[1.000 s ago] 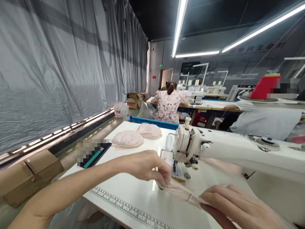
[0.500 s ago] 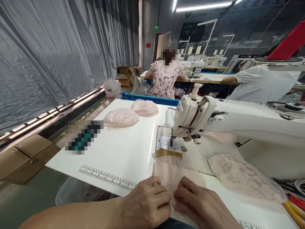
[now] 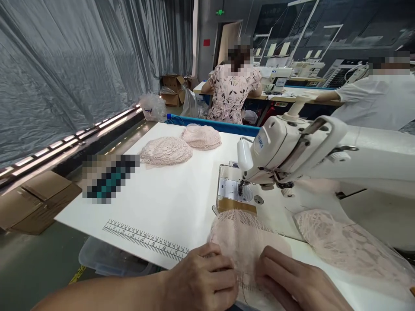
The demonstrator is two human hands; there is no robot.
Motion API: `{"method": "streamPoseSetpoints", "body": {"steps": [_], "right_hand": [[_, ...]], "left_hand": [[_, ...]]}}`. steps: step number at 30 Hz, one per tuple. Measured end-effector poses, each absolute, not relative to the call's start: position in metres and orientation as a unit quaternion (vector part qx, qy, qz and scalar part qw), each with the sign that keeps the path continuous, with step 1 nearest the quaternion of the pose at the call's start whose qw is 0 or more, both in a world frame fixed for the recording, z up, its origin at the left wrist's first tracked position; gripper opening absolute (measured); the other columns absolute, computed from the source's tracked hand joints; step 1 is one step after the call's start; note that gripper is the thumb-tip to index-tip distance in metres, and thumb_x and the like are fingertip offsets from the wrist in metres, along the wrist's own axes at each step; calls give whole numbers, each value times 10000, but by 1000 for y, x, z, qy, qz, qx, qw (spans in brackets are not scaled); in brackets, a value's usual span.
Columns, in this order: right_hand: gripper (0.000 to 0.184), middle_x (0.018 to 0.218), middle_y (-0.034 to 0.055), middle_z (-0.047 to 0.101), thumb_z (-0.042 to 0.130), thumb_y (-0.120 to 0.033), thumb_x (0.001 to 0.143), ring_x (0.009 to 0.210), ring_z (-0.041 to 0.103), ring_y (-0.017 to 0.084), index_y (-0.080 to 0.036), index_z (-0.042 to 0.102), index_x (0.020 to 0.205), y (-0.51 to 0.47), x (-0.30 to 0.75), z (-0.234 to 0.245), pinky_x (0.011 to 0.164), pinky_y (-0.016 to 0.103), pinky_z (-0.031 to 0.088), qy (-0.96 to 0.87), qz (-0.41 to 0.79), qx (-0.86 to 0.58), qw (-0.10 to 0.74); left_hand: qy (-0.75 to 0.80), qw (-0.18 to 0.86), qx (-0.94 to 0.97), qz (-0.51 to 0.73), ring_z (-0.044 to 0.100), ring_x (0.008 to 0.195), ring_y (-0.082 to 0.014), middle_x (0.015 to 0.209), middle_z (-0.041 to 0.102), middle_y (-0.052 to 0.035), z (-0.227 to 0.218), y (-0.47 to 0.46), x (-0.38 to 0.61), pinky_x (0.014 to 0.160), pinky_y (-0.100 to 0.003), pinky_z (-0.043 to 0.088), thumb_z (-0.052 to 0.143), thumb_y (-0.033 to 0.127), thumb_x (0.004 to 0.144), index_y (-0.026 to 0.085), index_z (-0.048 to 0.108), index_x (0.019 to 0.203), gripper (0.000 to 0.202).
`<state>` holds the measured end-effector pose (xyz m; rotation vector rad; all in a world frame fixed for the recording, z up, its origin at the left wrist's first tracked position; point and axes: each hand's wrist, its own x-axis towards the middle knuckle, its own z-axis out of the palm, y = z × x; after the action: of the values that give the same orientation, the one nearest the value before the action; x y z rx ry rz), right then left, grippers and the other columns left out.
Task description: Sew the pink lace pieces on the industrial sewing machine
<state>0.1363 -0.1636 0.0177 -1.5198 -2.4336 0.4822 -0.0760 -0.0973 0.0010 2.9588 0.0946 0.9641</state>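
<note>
A pale pink lace fabric piece (image 3: 238,237) lies at the front of the sewing machine (image 3: 269,147), its far edge just short of the needle plate. My left hand (image 3: 207,276) is closed on the fabric's left side, fingers curled in. On the other side my right hand (image 3: 288,276) pinches the same fabric, thumb and fingertips together. The presser foot (image 3: 241,188) stands over the plate with no fabric under it. Loose threads show on the fabric between my hands.
Two pink lace piles, a nearer one (image 3: 167,151) and a farther one (image 3: 201,137), rest on the white table (image 3: 155,190). More lace (image 3: 350,246) lies right, beneath the machine arm. A cardboard box (image 3: 39,198) stands left. A person (image 3: 233,93) sits ahead, another (image 3: 379,101) at right.
The view has shifted, and the machine appears farther right and larger. My right hand has moved away from my left, and the lace between them looks spread wider.
</note>
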Motion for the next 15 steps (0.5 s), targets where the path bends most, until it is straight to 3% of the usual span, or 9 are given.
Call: {"method": "streamPoseSetpoints", "body": {"steps": [7,13,15], "right_hand": [[177,784,-12,592,356,-185,935,626,555,110,-232,491,831,-155,123,21,565,197,420,-849,235,-457,126],[305,509,-30,509,285,-36,851,353,438,117,-221,464,687,-137,150,23,356,228,271,-859,-70,-492,123],[310,492,-19,504,247,-120,906,325,451,125,-212,494,742,-142,170,25,317,224,270,-822,-138,-539,121]], "left_hand": [[30,25,953,302,568,800,-123,736,621,-24,-3,-97,-78,747,-261,441,560,95,860,144,578,676,191],[20,0,955,295,565,774,-121,758,617,-36,-3,-99,-80,753,-269,451,549,102,864,141,569,701,168],[22,-1,954,299,565,759,-118,749,614,-32,-4,-99,-80,750,-270,449,546,101,864,142,564,702,167]]}}
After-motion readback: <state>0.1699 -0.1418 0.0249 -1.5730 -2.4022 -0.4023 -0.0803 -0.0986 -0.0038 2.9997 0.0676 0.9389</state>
